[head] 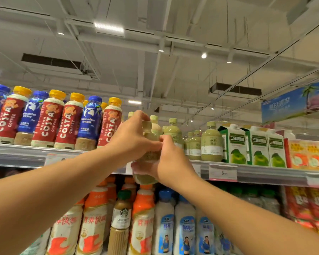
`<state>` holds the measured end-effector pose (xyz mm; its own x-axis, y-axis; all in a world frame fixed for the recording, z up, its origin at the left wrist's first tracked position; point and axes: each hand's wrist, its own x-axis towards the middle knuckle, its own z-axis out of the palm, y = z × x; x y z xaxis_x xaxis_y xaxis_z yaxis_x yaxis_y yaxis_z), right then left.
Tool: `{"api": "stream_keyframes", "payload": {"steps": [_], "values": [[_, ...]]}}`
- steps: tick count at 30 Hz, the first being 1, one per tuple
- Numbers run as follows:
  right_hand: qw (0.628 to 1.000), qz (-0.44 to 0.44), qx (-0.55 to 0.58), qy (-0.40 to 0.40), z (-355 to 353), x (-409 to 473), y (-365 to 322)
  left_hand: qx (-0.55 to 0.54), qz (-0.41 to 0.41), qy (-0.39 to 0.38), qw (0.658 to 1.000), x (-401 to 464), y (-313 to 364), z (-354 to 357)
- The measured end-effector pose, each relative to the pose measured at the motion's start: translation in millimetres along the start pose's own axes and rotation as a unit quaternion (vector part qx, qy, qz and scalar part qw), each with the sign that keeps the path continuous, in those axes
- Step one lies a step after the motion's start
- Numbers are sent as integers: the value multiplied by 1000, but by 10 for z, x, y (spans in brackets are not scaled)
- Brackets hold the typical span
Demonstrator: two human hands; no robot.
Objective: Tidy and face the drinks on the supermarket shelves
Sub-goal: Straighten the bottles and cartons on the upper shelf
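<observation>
Two hands are up at the top shelf (265,174), both clamped on one pale green bottle (145,178). The left hand (133,138) wraps the upper part, w/ fingers curled near the cap and neck; the right hand (170,162) grips the lower body from the right side, thumb across the front. The two hands touch each other around the bottle. Its bottom shows below the hands, in front of the shelf edge, so the bottle seems lifted off the shelf, a little tilted; I cannot tell if any part rests on it.

Left of the hands on the same shelf stands a row of red Costa coffee bottles (46,122) w/ yellow caps, mixed w/ blue coffee bottles (89,122). Just right of the hands stand more green bottles (211,142) of the same kind, upright, labels to the front. Next to them, further right, are green-and-white cartons (234,144), then orange-red cartons (306,155).

On the shelf below, under the hands: orange-and-white bottles (142,218), one Starbucks bottle (121,218) between them, and white bottles w/ blue caps (184,227) to the right. A price tag (222,173) hangs on the shelf edge.
</observation>
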<state>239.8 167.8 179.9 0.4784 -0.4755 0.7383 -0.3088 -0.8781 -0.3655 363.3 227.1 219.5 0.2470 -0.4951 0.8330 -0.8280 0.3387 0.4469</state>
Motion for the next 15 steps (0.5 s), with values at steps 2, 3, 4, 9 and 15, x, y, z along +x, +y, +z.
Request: {"api": "stream_keyframes", "payload": {"steps": [2,3,4,9,15], "values": [[999,-7,12,31,-188,44,144,-28,45,-17,998,22,140,89],[999,-7,17,48,-290,79,214,-49,64,-27,996,40,198,113],[998,-1,23,66,-394,126,289,-58,85,-31,994,57,232,135],[991,55,-15,123,-795,339,707,265,182,-35,946,-96,-87,285],[985,121,-13,125,-806,489,1004,410,196,-42,890,-373,-611,350]]}}
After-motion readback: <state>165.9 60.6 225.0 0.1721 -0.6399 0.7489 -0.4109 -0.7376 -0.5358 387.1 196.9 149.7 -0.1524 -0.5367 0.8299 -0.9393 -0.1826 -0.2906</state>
